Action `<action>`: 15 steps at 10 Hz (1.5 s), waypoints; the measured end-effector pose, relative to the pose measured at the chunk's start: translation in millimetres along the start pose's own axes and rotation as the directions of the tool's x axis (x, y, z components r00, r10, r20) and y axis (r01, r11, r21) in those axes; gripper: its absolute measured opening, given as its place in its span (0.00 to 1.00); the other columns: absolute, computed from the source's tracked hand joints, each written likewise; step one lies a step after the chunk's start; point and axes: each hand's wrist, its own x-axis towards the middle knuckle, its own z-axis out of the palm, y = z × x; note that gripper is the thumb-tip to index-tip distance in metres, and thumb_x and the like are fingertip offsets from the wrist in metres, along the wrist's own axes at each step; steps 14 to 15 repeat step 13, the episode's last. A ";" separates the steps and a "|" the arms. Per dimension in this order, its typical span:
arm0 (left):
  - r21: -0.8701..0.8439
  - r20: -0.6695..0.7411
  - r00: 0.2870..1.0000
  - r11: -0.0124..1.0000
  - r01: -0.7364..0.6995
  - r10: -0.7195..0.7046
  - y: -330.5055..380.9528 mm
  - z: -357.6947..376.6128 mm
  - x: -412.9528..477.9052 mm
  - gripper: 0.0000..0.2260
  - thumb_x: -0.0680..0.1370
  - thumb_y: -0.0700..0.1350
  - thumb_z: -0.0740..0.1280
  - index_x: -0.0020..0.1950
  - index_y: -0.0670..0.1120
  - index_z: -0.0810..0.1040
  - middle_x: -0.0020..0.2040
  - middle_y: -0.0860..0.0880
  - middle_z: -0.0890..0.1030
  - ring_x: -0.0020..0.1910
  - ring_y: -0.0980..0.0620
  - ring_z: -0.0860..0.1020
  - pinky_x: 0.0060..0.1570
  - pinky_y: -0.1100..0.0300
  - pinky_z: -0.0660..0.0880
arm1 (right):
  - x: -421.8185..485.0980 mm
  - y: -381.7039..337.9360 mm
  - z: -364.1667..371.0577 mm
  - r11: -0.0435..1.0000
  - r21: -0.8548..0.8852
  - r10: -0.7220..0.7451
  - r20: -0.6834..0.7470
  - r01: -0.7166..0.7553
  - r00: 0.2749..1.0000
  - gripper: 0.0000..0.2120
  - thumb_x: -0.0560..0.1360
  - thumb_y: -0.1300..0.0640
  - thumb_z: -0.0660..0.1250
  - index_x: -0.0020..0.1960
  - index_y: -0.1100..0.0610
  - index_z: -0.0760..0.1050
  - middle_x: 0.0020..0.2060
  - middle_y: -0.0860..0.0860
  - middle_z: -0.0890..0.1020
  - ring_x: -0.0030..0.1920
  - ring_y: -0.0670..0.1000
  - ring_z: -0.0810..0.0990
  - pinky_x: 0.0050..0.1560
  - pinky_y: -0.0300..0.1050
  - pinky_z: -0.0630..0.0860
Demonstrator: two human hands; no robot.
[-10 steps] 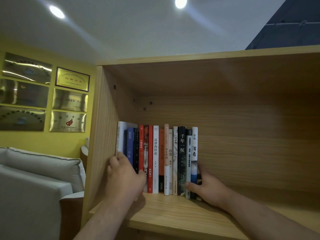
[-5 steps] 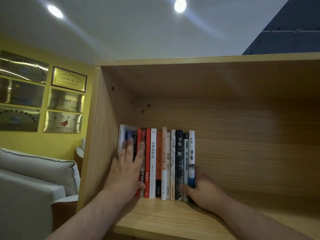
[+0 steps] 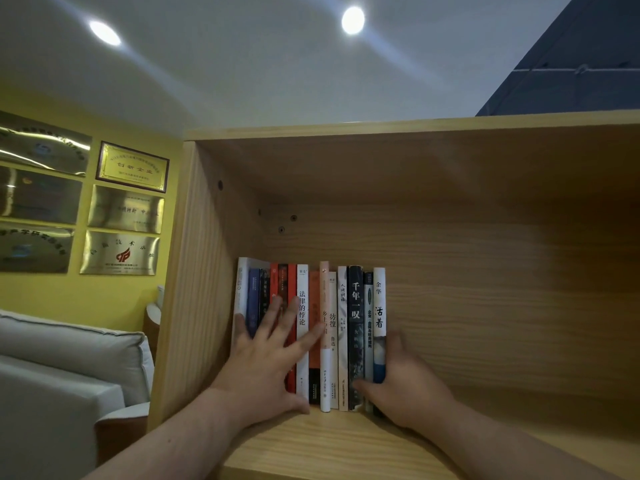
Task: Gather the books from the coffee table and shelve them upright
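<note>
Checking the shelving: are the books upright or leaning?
Upright. The books stand vertical, spine-out, in a row on the shelf, left hand flat against the spines, right hand gripping the row's end.

Your left hand [image 3: 263, 368] is covering lower spines of the books [image 3: 346, 323]; the left edge is cropping blurred plaques [image 3: 38, 199].

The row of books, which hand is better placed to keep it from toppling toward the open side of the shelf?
Right, probably. The right hand holds the end book, with open shelf beyond it. The left hand lies flat on spines near the side wall.
</note>
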 end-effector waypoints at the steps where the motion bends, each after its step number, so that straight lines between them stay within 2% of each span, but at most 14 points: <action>1: 0.049 0.016 0.998 0.997 -0.054 0.053 4.2 1.4 4.5 0.45 0.71 0.76 0.57 0.68 0.71 0.21 0.67 0.53 0.13 0.70 0.42 0.18 0.67 0.23 0.31 | -2.1 -5.3 -4.6 0.993 -0.115 -0.031 -0.006 0.030 1.000 0.60 0.73 0.42 0.74 0.79 0.48 0.26 0.78 0.49 0.63 0.63 0.48 0.79 0.61 0.46 0.79; 2: 0.064 -0.009 0.999 0.997 -0.047 0.048 3.7 2.9 5.0 0.39 0.76 0.73 0.53 0.68 0.72 0.21 0.70 0.52 0.16 0.73 0.40 0.22 0.67 0.22 0.33 | -3.5 -6.9 -8.8 0.994 -0.104 -0.034 0.036 0.038 0.999 0.59 0.75 0.41 0.71 0.75 0.43 0.20 0.75 0.48 0.69 0.58 0.45 0.81 0.57 0.43 0.80; 3: 0.107 -0.007 0.999 0.994 -0.037 0.038 3.0 3.4 5.6 0.39 0.76 0.73 0.53 0.70 0.70 0.23 0.71 0.51 0.17 0.73 0.39 0.23 0.68 0.22 0.34 | -6.0 -3.5 -16.0 0.997 -0.011 -0.072 0.076 0.074 0.995 0.53 0.81 0.49 0.65 0.69 0.34 0.16 0.70 0.46 0.75 0.47 0.40 0.82 0.48 0.37 0.81; 4: 0.114 -0.002 1.000 0.993 -0.030 0.031 3.4 3.5 5.4 0.41 0.76 0.72 0.55 0.71 0.68 0.23 0.70 0.50 0.17 0.73 0.40 0.23 0.68 0.23 0.35 | -8.8 -1.1 -23.1 0.996 0.072 -0.058 0.091 0.052 0.994 0.51 0.81 0.53 0.65 0.72 0.31 0.22 0.71 0.43 0.74 0.50 0.36 0.78 0.57 0.37 0.79; 5: 0.084 -0.017 1.000 0.996 -0.006 0.007 3.1 3.6 3.8 0.46 0.76 0.70 0.59 0.70 0.65 0.20 0.72 0.51 0.18 0.74 0.43 0.23 0.70 0.24 0.36 | -11.7 -3.8 -26.8 0.993 0.107 -0.053 0.115 0.041 0.992 0.49 0.81 0.53 0.66 0.75 0.31 0.26 0.74 0.43 0.70 0.59 0.39 0.76 0.64 0.43 0.76; 6: -0.001 -0.033 0.999 1.000 0.031 -0.031 0.8 -1.1 -0.4 0.48 0.77 0.65 0.64 0.76 0.60 0.26 0.76 0.54 0.24 0.77 0.48 0.27 0.73 0.29 0.37 | -12.9 -5.0 -25.0 0.991 0.119 -0.064 0.095 0.053 0.993 0.49 0.81 0.54 0.67 0.75 0.31 0.28 0.74 0.42 0.70 0.65 0.41 0.75 0.66 0.44 0.75; 7: -0.304 -0.120 0.988 0.951 0.056 -0.097 12.2 -9.0 -11.7 0.38 0.79 0.56 0.66 0.81 0.61 0.44 0.80 0.59 0.36 0.81 0.51 0.38 0.78 0.39 0.44 | -12.9 -3.9 -24.8 0.987 0.161 -0.038 0.048 0.029 0.998 0.50 0.79 0.55 0.69 0.76 0.30 0.32 0.59 0.39 0.78 0.53 0.39 0.80 0.60 0.43 0.81; 8: -0.633 -0.152 0.951 0.766 0.115 -0.268 26.7 -13.1 -31.0 0.30 0.79 0.53 0.67 0.79 0.59 0.59 0.78 0.58 0.60 0.77 0.56 0.59 0.75 0.51 0.62 | -13.0 -3.3 -23.7 0.970 0.241 -0.003 -0.037 0.012 0.999 0.47 0.78 0.54 0.70 0.78 0.31 0.38 0.50 0.36 0.77 0.50 0.42 0.83 0.54 0.46 0.84; 9: -0.641 -0.083 0.963 0.754 0.146 -0.257 24.2 -9.8 -46.8 0.23 0.80 0.53 0.67 0.74 0.56 0.69 0.70 0.60 0.70 0.70 0.59 0.68 0.70 0.57 0.69 | -11.1 -1.7 -20.8 0.959 0.283 0.027 -0.069 -0.007 0.997 0.38 0.78 0.53 0.69 0.77 0.32 0.50 0.52 0.32 0.72 0.53 0.43 0.80 0.56 0.52 0.84; 10: -0.663 -0.035 0.972 0.733 0.152 -0.233 17.7 -10.7 -51.2 0.19 0.79 0.52 0.67 0.70 0.57 0.74 0.65 0.63 0.72 0.67 0.60 0.69 0.70 0.59 0.70 | -8.2 5.3 -18.8 0.953 0.301 0.075 -0.117 -0.037 0.990 0.34 0.78 0.50 0.69 0.76 0.35 0.55 0.63 0.38 0.72 0.56 0.44 0.78 0.58 0.55 0.82; 11: -0.655 0.012 0.981 0.740 0.153 -0.192 18.1 -8.5 -47.6 0.19 0.79 0.53 0.68 0.70 0.56 0.74 0.64 0.62 0.72 0.66 0.60 0.70 0.70 0.59 0.70 | -7.3 9.6 -18.9 0.946 0.317 0.131 -0.157 -0.076 0.979 0.30 0.78 0.48 0.68 0.76 0.41 0.61 0.64 0.44 0.74 0.56 0.44 0.77 0.54 0.50 0.81; 12: -0.629 0.110 0.978 0.749 0.208 -0.179 18.4 -7.7 -46.0 0.21 0.78 0.55 0.68 0.71 0.55 0.74 0.64 0.59 0.73 0.64 0.59 0.72 0.68 0.59 0.71 | -10.3 1.1 -36.6 0.952 0.303 0.111 -0.224 -0.039 0.968 0.23 0.79 0.55 0.68 0.72 0.47 0.68 0.61 0.49 0.77 0.51 0.42 0.77 0.48 0.38 0.78; 13: -0.621 0.155 0.969 0.744 0.247 -0.192 20.5 -7.2 -45.2 0.23 0.76 0.57 0.69 0.71 0.55 0.74 0.65 0.58 0.73 0.63 0.57 0.73 0.67 0.58 0.72 | -29.3 -22.5 -72.5 0.939 0.244 -0.108 -0.457 0.242 0.883 0.12 0.78 0.61 0.69 0.57 0.47 0.77 0.51 0.45 0.82 0.50 0.43 0.81 0.46 0.32 0.79; 15: -0.621 0.155 0.969 0.744 0.247 -0.192 20.5 -7.2 -45.2 0.23 0.76 0.57 0.69 0.71 0.55 0.74 0.65 0.58 0.73 0.63 0.57 0.73 0.67 0.58 0.72 | -29.3 -22.5 -72.5 0.939 0.244 -0.108 -0.457 0.242 0.883 0.12 0.78 0.61 0.69 0.57 0.47 0.77 0.51 0.45 0.82 0.50 0.43 0.81 0.46 0.32 0.79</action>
